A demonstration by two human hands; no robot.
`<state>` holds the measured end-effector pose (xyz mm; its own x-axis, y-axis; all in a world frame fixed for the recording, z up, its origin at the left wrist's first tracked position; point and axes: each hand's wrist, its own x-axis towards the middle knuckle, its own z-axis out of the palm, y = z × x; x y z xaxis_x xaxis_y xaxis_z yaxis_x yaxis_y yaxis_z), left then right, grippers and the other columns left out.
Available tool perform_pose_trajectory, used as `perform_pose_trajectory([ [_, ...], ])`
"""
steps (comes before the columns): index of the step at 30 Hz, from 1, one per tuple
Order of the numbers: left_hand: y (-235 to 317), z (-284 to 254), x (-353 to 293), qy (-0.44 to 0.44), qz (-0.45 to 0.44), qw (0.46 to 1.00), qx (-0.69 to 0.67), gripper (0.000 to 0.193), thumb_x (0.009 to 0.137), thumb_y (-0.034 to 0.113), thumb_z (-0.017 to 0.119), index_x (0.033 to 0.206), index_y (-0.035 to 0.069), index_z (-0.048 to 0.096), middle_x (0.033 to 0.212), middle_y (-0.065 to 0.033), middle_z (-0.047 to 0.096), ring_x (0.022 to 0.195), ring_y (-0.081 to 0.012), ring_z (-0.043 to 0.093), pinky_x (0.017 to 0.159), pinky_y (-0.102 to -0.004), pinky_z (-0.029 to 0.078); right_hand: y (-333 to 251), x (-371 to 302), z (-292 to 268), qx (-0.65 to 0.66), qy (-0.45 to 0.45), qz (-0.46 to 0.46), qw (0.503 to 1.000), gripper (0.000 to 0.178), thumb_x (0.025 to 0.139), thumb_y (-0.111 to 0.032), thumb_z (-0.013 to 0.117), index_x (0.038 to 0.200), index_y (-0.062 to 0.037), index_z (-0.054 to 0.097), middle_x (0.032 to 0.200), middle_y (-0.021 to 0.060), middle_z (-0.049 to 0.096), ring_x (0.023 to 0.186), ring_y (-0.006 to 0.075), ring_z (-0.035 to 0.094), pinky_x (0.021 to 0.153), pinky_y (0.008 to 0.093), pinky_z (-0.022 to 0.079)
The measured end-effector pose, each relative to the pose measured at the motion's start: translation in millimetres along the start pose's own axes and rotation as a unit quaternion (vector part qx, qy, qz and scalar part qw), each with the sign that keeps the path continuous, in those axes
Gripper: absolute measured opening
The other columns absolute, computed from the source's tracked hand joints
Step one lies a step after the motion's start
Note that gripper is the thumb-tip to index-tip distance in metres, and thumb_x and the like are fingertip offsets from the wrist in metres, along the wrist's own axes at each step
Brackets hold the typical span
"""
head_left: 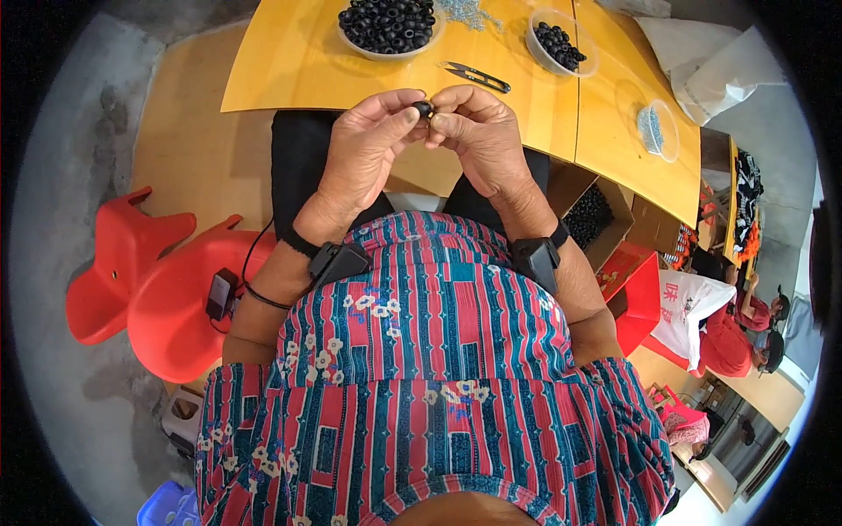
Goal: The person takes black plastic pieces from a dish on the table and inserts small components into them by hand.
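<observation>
Just over the near edge of the table, my two hands meet at chest height. My left hand (375, 140) is closed, with thumb and forefinger pinching a small black round piece (424, 110), like a bead or a cord-lock part. My right hand (481, 136) is closed too, its thumb and forefinger pressed together against the right side of that piece. What those fingertips hold is too small to make out. Beyond the hands lies a pair of black thread snips (478, 77). A clear bowl (390, 54) heaped with similar black pieces (386, 22) stands farther back.
On the yellow table (298, 61) are a second bowl (561, 68) of black pieces, a small tub (674, 145) of silvery bits and a loose silvery pile (469, 12). A carton (614, 228) of black pieces stands below right. Red chairs (175, 298) are at left; several people sit far right.
</observation>
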<state>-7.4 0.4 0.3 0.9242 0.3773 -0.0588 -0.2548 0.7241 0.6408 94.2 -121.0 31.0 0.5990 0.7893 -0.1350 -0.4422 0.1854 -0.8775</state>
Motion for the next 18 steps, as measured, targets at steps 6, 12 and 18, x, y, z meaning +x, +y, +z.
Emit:
perform_pose_trajectory([
  [6, -2, 0, 1, -0.026, 0.000, 0.999, -0.021, 0.022, 0.087, 0.005, 0.057, 0.109, -0.001, 0.052, 0.098, -0.0084, 0.059, 0.088, -0.0146, 0.059, 0.082, -0.0284, 0.049, -4, 3, 2, -0.084, -0.005, -0.012, 0.996, 0.020, 0.079, -0.001, 0.064, 0.099, 0.0024, 0.062, 0.077, 0.0043, 0.061, 0.064, 0.0114, 0.059, 0.063, 0.0228, 0.052],
  [12, 2, 5, 2, -0.017, -0.004, 0.999, -0.028, 0.036, 0.086, 0.005, 0.058, 0.119, 0.002, 0.043, 0.100, -0.0092, 0.058, 0.090, -0.0137, 0.058, 0.083, -0.0267, 0.049, -15, 2, -1, -0.220, -0.063, -0.048, 0.972, 0.027, 0.082, -0.009, 0.064, 0.107, 0.0013, 0.061, 0.076, 0.0029, 0.058, 0.065, 0.0104, 0.059, 0.060, 0.0216, 0.051],
  [18, 4, 2, 1, -0.020, -0.037, 0.999, -0.009, 0.039, 0.086, 0.006, 0.060, 0.120, 0.002, 0.042, 0.100, -0.0090, 0.058, 0.089, -0.0131, 0.058, 0.082, -0.0261, 0.049, -26, 3, -1, -0.333, -0.112, -0.052, 0.935, 0.029, 0.083, -0.014, 0.064, 0.109, -0.0018, 0.061, 0.082, 0.0031, 0.058, 0.064, 0.0085, 0.058, 0.056, 0.0203, 0.049],
])
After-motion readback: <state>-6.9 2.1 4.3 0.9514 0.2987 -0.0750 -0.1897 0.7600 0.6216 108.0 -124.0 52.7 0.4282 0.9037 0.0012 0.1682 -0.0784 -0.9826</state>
